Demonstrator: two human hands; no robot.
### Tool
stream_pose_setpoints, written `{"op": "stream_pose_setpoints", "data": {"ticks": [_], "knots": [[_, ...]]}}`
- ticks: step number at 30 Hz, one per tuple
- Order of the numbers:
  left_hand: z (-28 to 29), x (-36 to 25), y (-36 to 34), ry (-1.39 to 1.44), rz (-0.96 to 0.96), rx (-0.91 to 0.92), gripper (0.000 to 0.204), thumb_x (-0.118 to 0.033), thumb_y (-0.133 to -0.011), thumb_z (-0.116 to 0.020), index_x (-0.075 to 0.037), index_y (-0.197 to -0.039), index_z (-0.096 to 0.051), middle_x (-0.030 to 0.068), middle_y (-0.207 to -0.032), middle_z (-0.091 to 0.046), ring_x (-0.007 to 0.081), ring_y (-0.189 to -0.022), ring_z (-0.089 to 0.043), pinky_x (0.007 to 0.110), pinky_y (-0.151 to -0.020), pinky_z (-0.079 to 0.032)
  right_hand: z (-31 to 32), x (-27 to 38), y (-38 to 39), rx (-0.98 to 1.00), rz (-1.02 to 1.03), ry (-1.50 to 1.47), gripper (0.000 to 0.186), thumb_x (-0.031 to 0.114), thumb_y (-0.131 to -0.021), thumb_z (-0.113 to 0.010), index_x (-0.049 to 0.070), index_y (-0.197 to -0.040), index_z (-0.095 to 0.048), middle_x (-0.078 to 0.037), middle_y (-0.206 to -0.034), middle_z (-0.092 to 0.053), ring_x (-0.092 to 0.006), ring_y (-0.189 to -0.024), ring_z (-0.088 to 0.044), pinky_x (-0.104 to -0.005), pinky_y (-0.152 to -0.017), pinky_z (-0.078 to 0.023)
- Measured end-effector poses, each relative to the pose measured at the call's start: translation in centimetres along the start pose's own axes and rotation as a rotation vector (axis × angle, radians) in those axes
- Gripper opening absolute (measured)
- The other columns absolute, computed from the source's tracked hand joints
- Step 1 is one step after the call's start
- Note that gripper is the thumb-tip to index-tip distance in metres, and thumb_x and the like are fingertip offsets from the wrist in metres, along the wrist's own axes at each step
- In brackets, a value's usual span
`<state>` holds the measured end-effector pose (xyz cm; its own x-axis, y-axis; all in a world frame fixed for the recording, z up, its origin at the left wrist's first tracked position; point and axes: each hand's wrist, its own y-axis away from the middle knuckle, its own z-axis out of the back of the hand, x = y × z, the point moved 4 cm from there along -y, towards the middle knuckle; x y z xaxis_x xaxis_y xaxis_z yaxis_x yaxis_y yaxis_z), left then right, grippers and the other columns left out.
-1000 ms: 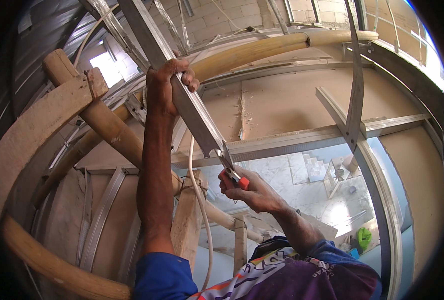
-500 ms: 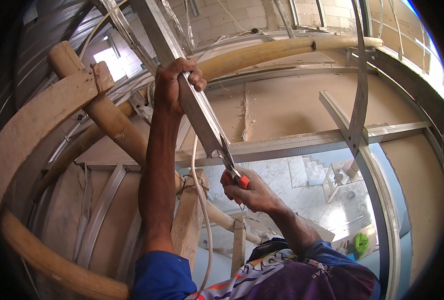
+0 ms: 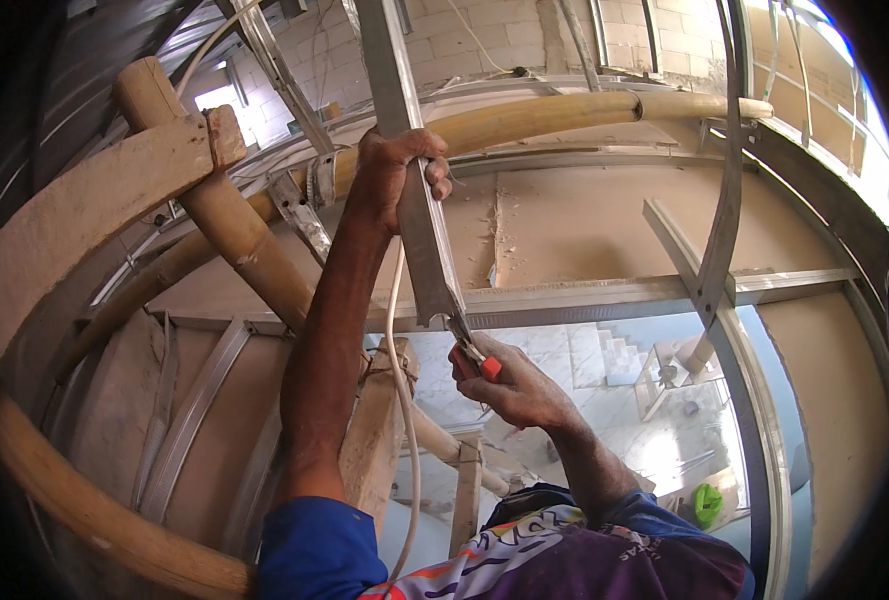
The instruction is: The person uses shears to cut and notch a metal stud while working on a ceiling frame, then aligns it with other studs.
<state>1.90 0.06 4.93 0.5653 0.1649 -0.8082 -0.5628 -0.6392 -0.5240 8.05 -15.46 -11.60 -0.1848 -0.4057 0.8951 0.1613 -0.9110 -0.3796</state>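
My left hand grips a long silver metal channel, fingers wrapped over its edge. The channel slants down from the top of the view, and its lower end has a notched, curved cut. My right hand is closed around tin snips with red handles. Their jaws meet the right side of the channel's lower end; how far apart the blades are is hard to see. Below my left hand a pale cable hangs down past my forearm.
Bamboo poles and a wooden beam stand to my left. A metal ceiling frame crosses ahead, with a metal strap hanging at right. Through the opening below shows a tiled floor with a bright green bag.
The channel has swung more upright, its upper part shifting right. My left hand has moved right and slightly down with it. The snips' blades now show less above the channel's edge.
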Motion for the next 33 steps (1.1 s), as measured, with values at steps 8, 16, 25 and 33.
{"op": "stream_pose_setpoints", "data": {"ticks": [8,16,25,33], "knots": [[-0.8,-0.5,0.2,-0.026,-0.044,0.013,0.012,-0.004,-0.072,-0.062,-0.003,-0.072,-0.051,0.0061,-0.065,-0.049,0.0145,-0.05,-0.05,0.029,-0.04,-0.043,0.0,-0.6,0.1,-0.021,-0.058,-0.009,0.015,0.01,-0.079,-0.053,0.001,-0.089,-0.046,-0.009,-0.075,-0.05,-0.0173,-0.07,-0.048,-0.0335,-0.066,-0.042],[-0.4,-1.2,0.3,0.054,-0.156,0.063,0.009,-0.002,-0.073,-0.06,0.003,-0.072,-0.052,0.0082,-0.063,-0.05,0.0154,-0.049,-0.052,0.031,-0.039,-0.044,-0.8,-1.5,-0.4,-0.052,-0.142,-0.14,0.014,0.01,-0.078,-0.052,0.001,-0.084,-0.044,-0.009,-0.072,-0.047,-0.019,-0.069,-0.048,-0.034,-0.065,-0.041],[-0.8,-0.9,0.5,0.056,-0.155,0.102,0.012,-0.001,-0.071,-0.057,0.001,-0.078,-0.048,0.0072,-0.064,-0.048,0.0152,-0.048,-0.051,0.031,-0.04,-0.043,-0.3,-1.4,-0.4,-0.121,-0.087,0.025,0.013,0.009,-0.078,-0.051,0.0,-0.083,-0.044,-0.015,-0.073,-0.049,-0.0264,-0.068,-0.048,-0.0386,-0.067,-0.041],[-1.7,-1.5,0.8,0.001,-0.224,0.183,0.02,-0.007,-0.073,-0.056,-0.005,-0.088,-0.042,0.004,-0.057,-0.04,0.011,-0.044,-0.04,0.025,-0.042,-0.041,-0.1,-1.6,-0.6,-0.175,-0.024,0.066,0.009,0.008,-0.076,-0.051,0.002,-0.078,-0.045,-0.006,-0.064,-0.047,-0.0153,-0.059,-0.046,-0.0306,-0.055,-0.039]]}}
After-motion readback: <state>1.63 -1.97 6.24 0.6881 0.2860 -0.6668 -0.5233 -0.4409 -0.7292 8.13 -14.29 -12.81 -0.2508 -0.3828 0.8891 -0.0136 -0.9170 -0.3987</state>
